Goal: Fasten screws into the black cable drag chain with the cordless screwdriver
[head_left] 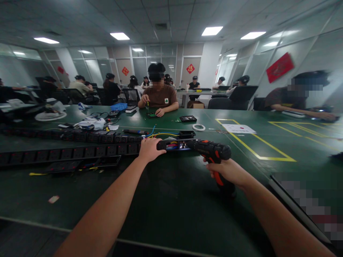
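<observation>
My right hand [226, 170] is wrapped round the grip of a black and orange cordless drill [207, 147]. The drill lies level with its nose to the left, at the open end of a long black power strip [91, 152]. Coloured wires [173, 145] show in that open end. Closed on the strip just left of the wires is my left hand [150, 150]; its palm and fingers hide part of the strip. Whether the drill's bit touches a screw cannot be made out.
Behind lies a second power strip [80, 135] with a screwdriver [135, 131] beyond it. Loose black panels [63, 166] rest in front. A tape roll [198, 127] and a paper sheet [239, 128] lie further back. Across the table sits a person [160, 94] with a screwdriver.
</observation>
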